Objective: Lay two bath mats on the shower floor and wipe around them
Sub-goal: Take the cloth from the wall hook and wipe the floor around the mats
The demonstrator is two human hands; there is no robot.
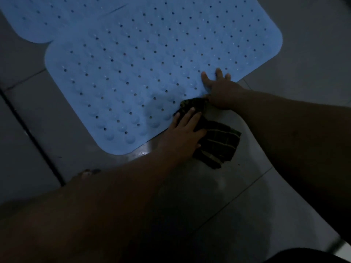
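A light blue perforated bath mat point(152, 73) lies flat on the grey tiled shower floor point(294, 59). A second blue mat point(47, 16) lies behind it at the upper left, its edge under or against the first. A dark plaid cloth point(218, 145) rests on the floor at the near edge of the front mat. My left hand point(182, 135) presses flat on the cloth, fingers spread. My right hand point(220, 90) rests on the mat's near edge, fingers spread on the mat, with one end of the cloth at its palm.
A dark grout channel point(32, 137) runs diagonally across the floor at the left. My foot point(87, 173) stands on the tile at lower left. The wet tile near the mat's corner point(142, 150) shines. The lighting is dim.
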